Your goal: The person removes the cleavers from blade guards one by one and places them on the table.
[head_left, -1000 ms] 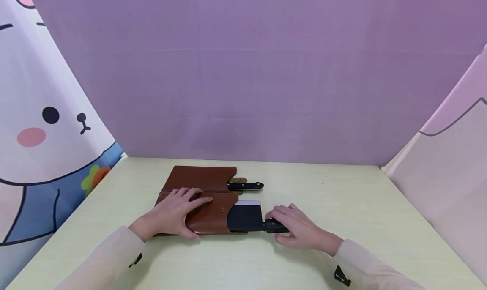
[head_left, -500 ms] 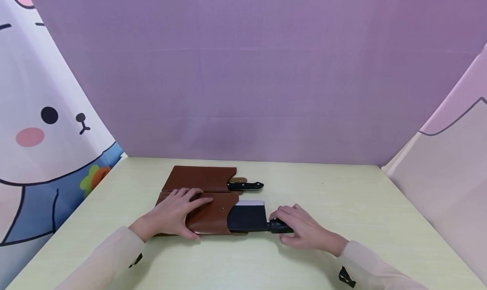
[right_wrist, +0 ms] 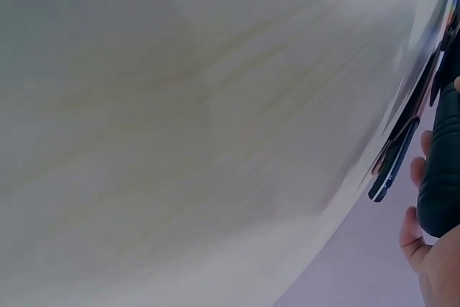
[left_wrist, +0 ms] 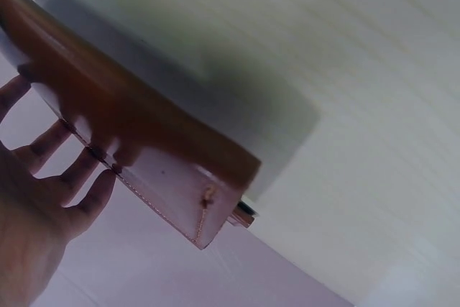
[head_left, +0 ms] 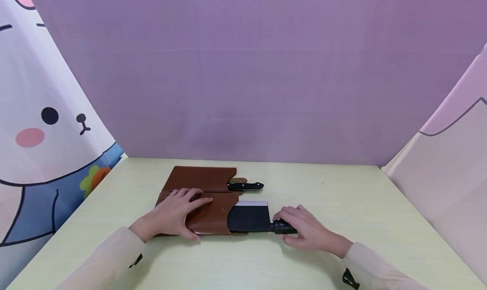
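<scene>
A brown leather knife sheath (head_left: 214,220) lies nearest me on the table, with a cleaver (head_left: 249,218) partly inside it. The cleaver's dark blade and pale edge show beyond the curved mouth on the right. My left hand (head_left: 173,214) rests spread on the sheath's left part; in the left wrist view its fingertips meet the stitched edge of the sheath (left_wrist: 172,185). With curled fingers my right hand (head_left: 308,231) grips the cleaver's black handle (head_left: 283,226). The right wrist view shows that ribbed handle (right_wrist: 438,177) at its right edge.
Just behind, a second brown sheath (head_left: 201,178) holds a knife whose black riveted handle (head_left: 249,186) points right. Both lie on a pale wooden table (head_left: 342,188). A purple cloth (head_left: 243,78) hangs at the back, with printed cloths on both sides.
My right hand has moved slightly right, drawing the cleaver along, so more of its blade shows outside the sheath. The left hand and both sheaths have stayed in place.
</scene>
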A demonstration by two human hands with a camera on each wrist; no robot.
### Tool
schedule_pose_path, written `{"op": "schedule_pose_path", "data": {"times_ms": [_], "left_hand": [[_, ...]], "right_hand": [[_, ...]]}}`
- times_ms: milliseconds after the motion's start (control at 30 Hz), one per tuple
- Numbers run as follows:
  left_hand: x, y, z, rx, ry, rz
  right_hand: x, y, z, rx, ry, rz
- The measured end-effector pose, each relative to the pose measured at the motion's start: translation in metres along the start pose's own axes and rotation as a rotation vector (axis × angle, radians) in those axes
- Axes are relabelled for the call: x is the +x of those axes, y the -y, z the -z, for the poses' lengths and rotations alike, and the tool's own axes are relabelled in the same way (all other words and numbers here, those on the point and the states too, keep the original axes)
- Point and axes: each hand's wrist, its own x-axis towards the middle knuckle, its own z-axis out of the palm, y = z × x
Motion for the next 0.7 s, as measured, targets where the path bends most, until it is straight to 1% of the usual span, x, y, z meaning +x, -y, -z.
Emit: {"op": "schedule_pose_path", "data": {"times_ms": [233,567,700], "left_hand": [[-0.0013,-0.0005,0.0003,-0.001,-0.002,-0.003],[-0.0025,-0.0006,0.0006,0.004,-0.006,-0.009],[-0.0033,-0.0011,0.0014,0.002,-0.007,-0.008]], "right_hand": [[-0.0026,0.0006,0.0026,0.000,-0.006,0.000],[-0.0080,-0.0028,0.0019,-0.008,-0.042,0.016],[-0.0096,-0.0035,0.0027,-0.008,-0.040,0.014]]}}
